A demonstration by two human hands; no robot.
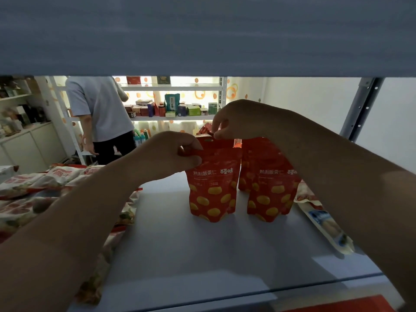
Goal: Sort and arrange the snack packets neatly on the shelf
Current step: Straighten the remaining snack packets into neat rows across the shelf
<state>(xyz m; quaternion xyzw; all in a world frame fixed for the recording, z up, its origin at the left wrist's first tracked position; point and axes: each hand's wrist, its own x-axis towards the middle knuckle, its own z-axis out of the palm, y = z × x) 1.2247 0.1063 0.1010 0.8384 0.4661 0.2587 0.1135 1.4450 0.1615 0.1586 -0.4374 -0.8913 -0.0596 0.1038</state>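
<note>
now both arms outstretched: left hand (171, 154) and right hand (231, 119) fingers pinch red pouch (213, 183) top.

Small shop: metal shelf (202, 255) with snack packets (213, 188), far racks of boxed goods (171, 108).

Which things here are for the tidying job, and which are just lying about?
For the job: red yellow-spotted stand-up pouch pinched by left hand and right hand; matching red pouch beside it; white-and-red flat packets; grey shelf board.
Lying about: coloured boxes on the far shelf; person in a grey shirt.
</note>
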